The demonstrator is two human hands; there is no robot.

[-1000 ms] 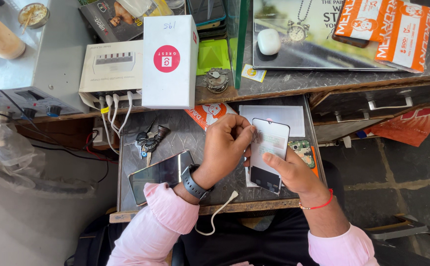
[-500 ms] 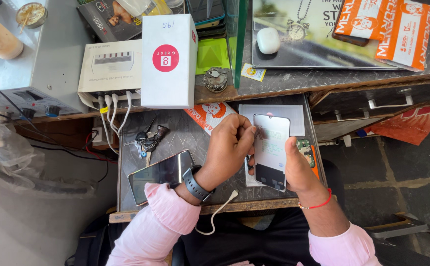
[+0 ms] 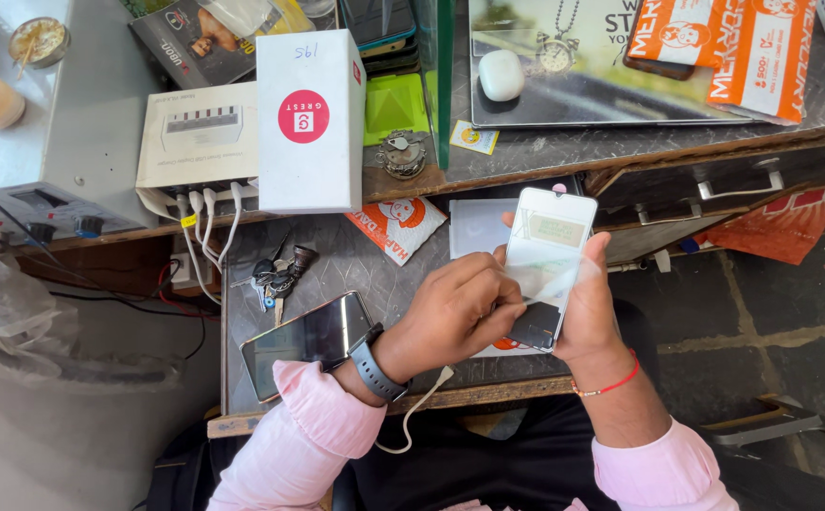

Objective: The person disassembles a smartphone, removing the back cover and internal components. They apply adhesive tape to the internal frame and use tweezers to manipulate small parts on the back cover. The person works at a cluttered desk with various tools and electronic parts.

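My right hand (image 3: 590,317) holds a smartphone (image 3: 548,257) upright from behind, its pale reflective screen facing up. My left hand (image 3: 450,314), with a dark watch on the wrist, rests on the phone's lower left edge; its fingertips pinch what looks like a thin clear film on the screen. Both sleeves are pink, and a red thread circles my right wrist. Under the hands lies a grey work shelf (image 3: 346,270).
A second dark phone (image 3: 307,342) lies on the shelf by my left forearm, with keys (image 3: 278,276) beyond it. A tall white box (image 3: 309,120), a white charger box (image 3: 200,132), orange packets (image 3: 734,43) and a white earbud case (image 3: 501,74) sit on the upper counter.
The phone has been lifted and moved right and slightly up, away from the shelf. My left hand followed it and now grips its lower left edge.
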